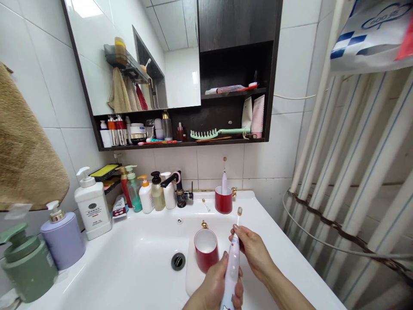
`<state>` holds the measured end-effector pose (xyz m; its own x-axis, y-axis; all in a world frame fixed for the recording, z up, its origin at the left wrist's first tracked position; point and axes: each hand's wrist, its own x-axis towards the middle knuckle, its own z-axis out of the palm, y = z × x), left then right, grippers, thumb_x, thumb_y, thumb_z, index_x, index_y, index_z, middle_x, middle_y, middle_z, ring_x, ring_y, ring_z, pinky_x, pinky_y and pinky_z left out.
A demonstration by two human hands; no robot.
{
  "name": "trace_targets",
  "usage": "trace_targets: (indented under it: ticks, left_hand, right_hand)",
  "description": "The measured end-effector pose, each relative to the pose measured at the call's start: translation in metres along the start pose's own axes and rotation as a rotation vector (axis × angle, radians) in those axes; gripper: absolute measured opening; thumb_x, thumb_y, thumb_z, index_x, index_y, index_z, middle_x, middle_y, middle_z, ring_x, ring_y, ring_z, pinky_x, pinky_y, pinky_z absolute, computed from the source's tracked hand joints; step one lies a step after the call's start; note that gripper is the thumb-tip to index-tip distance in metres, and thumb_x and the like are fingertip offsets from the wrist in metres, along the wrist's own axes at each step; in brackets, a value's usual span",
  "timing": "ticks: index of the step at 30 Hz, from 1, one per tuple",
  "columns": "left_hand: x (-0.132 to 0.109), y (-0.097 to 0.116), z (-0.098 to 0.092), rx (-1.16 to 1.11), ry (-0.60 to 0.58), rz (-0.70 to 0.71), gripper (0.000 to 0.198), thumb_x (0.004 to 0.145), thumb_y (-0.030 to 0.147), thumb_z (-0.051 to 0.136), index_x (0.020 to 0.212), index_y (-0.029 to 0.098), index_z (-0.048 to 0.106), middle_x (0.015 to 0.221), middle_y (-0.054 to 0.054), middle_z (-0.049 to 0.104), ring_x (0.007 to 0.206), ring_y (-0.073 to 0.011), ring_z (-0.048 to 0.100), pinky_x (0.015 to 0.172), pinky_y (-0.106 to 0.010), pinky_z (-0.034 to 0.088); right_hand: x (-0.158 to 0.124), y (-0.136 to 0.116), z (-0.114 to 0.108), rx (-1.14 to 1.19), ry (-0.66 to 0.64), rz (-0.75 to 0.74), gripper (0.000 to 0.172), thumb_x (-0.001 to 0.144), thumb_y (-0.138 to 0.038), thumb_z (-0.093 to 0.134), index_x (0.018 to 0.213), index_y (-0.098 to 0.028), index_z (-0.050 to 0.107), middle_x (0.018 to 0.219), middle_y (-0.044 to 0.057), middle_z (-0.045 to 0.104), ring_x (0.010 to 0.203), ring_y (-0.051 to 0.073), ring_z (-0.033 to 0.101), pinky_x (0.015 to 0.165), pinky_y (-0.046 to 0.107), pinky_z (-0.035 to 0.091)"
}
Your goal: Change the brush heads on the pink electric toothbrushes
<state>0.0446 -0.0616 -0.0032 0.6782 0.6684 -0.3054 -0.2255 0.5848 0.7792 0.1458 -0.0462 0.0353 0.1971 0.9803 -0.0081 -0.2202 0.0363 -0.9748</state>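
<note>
An electric toothbrush (232, 271) with a pale pink handle stands upright over the sink's right side. My left hand (215, 282) is wrapped round its handle. With thumb and fingers my right hand (251, 247) pinches the base of the brush head (239, 215), where it meets the handle. Just left of the toothbrush, a red cup (206, 254) with a white inside sits on a pale mat (191, 275), partly behind my left hand. Another red cup (223, 201) on the back ledge holds a second electric toothbrush (224, 178). Beside that cup lies a loose brush head (206, 206).
The white sink (135, 258) has a dark drain (178, 261) and a black faucet (180, 189). Pump bottles line the left ledge, including a white bottle (93, 211). Above is a dark cabinet (222, 146) with toiletries. Pipes (338, 172) run along the right.
</note>
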Motion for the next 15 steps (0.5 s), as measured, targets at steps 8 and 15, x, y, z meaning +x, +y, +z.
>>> trace_targets:
  ticks: [8, 15]
  left_hand:
    - [-0.0012, 0.0006, 0.0015, 0.073, 0.042, 0.027, 0.058, 0.056, 0.067, 0.018, 0.066, 0.014, 0.042, 0.036, 0.004, 0.039, 0.026, -0.0059, 0.032, 0.031, -0.019, 0.024]
    - [-0.0011, 0.0024, 0.0025, 0.308, 0.170, 0.225, 0.054, 0.058, 0.064, 0.023, 0.066, 0.014, 0.041, 0.037, 0.003, 0.042, 0.026, -0.0073, 0.035, 0.030, -0.019, 0.024]
  right_hand:
    - [0.0011, -0.0001, -0.0006, 0.012, 0.027, -0.008, 0.024, 0.058, -0.038, 0.050, 0.054, -0.014, 0.051, 0.045, -0.002, 0.050, 0.044, 0.007, 0.040, 0.048, 0.021, 0.034]
    - [0.0042, 0.0044, -0.0005, 0.017, 0.107, -0.038, 0.023, 0.057, -0.037, 0.052, 0.055, -0.014, 0.052, 0.045, -0.002, 0.051, 0.044, 0.007, 0.040, 0.046, 0.019, 0.033]
